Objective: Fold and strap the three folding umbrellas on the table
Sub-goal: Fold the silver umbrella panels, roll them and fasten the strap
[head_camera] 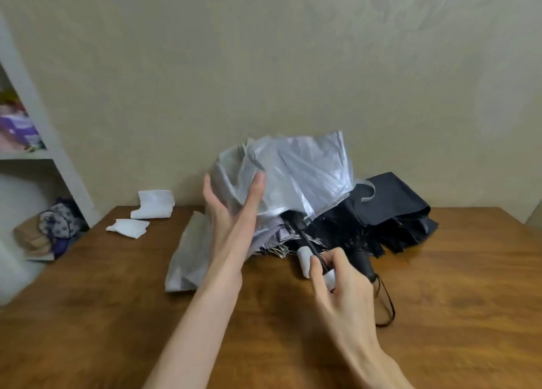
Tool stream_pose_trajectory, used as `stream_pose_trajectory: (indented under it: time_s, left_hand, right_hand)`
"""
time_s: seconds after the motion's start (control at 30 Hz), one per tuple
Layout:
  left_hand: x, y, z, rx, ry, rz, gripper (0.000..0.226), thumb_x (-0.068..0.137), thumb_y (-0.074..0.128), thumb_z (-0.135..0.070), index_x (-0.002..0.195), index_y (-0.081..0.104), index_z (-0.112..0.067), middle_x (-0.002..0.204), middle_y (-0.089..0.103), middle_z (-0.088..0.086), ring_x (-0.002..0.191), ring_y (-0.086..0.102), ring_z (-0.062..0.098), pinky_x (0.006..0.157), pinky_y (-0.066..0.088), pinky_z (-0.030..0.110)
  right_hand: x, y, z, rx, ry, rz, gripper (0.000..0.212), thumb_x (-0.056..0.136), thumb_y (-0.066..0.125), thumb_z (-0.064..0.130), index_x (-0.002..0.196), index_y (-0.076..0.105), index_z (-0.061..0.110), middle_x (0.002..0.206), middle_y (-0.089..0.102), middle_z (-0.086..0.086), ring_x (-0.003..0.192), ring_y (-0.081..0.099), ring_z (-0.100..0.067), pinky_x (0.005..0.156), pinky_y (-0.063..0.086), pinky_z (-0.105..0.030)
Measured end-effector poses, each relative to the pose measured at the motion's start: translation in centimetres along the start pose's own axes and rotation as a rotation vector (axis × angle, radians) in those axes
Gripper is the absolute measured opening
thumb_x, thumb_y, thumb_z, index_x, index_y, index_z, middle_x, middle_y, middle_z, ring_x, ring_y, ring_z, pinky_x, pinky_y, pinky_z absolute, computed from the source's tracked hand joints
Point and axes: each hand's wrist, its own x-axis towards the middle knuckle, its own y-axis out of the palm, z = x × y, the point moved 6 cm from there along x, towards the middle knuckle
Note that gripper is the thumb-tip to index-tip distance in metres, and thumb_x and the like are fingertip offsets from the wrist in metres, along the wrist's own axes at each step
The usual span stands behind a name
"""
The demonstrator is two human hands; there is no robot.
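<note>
Item: silver umbrella. My right hand grips the handle; my left hand is spread wide against it. Risk: loose folds may snag the black umbrella.

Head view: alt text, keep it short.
A person's left hand presses a loosely collapsed silver umbrella while the right hand grips its handle, above a wooden table. A black umbrella lies loose beside it, to the right.

L hand raised, fingers straight; R hand lower, fingers curled round handle.
</note>
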Motion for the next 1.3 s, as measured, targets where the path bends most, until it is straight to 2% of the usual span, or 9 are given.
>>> stream_pose_trajectory:
  time_s: [0.1,0.27,0.43,0.57,0.77,0.87,1.1,1.2,1.3]
  left_hand:
    - [2.1,1.3,2.3,-0.106,-0.125,0.000,0.127,0.067,0.089,-0.071,0.159,0.000,-0.062,0.172,0.027,-0.006,0.129,0.058,0.020,0.104,0.052,0.047]
    - [4.4,1.2,4.6,-0.184,-0.186,-0.082,0.142,0.068,0.098,-0.050,0.163,-0.007,-0.051,0.172,0.027,-0.001,0.152,0.039,0.028,0.123,0.035,0.055]
    - [4.9,0.8,5.1,-0.154,-0.149,-0.143,0.123,0.074,0.098,-0.024,0.165,0.017,-0.043,0.155,0.051,-0.005,0.130,0.060,0.023,0.096,0.060,0.040]
    - [5.5,0.3,5.6,-0.167,-0.111,-0.170,0.099,0.074,0.097,-0.013,0.155,0.043,-0.036,0.135,0.067,-0.008,0.124,0.066,0.020,0.106,0.056,0.048]
    - [5.6,-0.2,4.5,-0.142,-0.084,-0.161,0.058,0.078,0.093,-0.008,0.128,0.067,-0.022,0.111,0.080,-0.001,0.098,0.079,0.017,0.084,0.066,0.036]
    - [5.3,0.1,3.9,-0.131,-0.070,-0.111,0.055,0.078,0.094,-0.008,0.124,0.068,-0.021,0.105,0.082,-0.002,0.097,0.080,0.018,0.084,0.066,0.039]
    - [3.9,1.7,1.9,-0.118,-0.045,0.153,0.051,0.081,0.089,-0.007,0.127,0.069,-0.017,0.110,0.082,0.003,0.101,0.080,0.022,0.079,0.064,0.036]
    - [3.8,2.7,2.1,-0.062,0.012,0.207,0.064,0.078,0.094,-0.014,0.134,0.065,-0.020,0.117,0.080,0.001,0.106,0.078,0.020,0.090,0.064,0.043]
    - [4.0,3.9,2.5,0.100,0.126,0.194,0.073,0.081,0.092,-0.027,0.143,0.055,-0.031,0.120,0.074,-0.012,0.103,0.074,0.004,0.086,0.063,0.027]
  right_hand:
    - [-0.6,1.2,-0.8,0.019,-0.010,0.060,0.029,0.103,0.067,0.027,0.082,0.046,0.030,0.062,0.055,0.009,0.058,0.052,-0.012,0.052,0.041,-0.027]
    - [-0.8,1.6,-1.5,0.121,0.001,0.211,0.030,0.104,0.068,0.029,0.084,0.047,0.025,0.063,0.047,0.011,0.054,0.041,-0.010,0.052,0.031,-0.019]
    - [-1.1,2.1,-1.8,0.094,-0.019,0.369,0.025,0.104,0.059,0.054,0.095,0.045,0.036,0.072,0.054,0.002,0.061,0.049,-0.011,0.057,0.037,-0.021]
    - [-1.4,2.4,-1.7,-0.096,-0.012,0.501,0.029,0.102,0.047,0.072,0.106,0.042,0.044,0.082,0.058,0.011,0.081,0.059,-0.007,0.068,0.046,-0.020]
    - [2.4,-3.0,2.8,-0.084,-0.295,-0.163,0.024,0.100,0.060,0.033,0.108,0.073,0.014,0.104,0.069,0.006,0.099,0.061,-0.009,0.088,0.050,-0.027]
    - [5.2,-2.9,6.2,-0.155,-0.492,-0.201,0.027,0.100,0.065,0.025,0.120,0.073,0.008,0.123,0.067,-0.005,0.120,0.058,-0.018,0.104,0.044,-0.030]
    - [10.2,1.2,1.2,0.514,0.456,0.315,0.082,0.087,0.072,0.073,0.155,0.040,0.040,0.151,0.049,0.018,0.139,0.053,-0.011,0.113,0.045,-0.039]
    - [9.8,2.7,1.3,0.757,0.501,0.528,0.071,0.093,0.070,0.066,0.150,0.057,0.025,0.136,0.073,-0.001,0.124,0.072,-0.022,0.109,0.053,-0.044]
    - [9.3,2.8,2.2,0.814,0.479,0.545,0.049,0.101,0.066,0.050,0.138,0.069,0.017,0.124,0.079,-0.009,0.117,0.075,-0.028,0.105,0.056,-0.045]
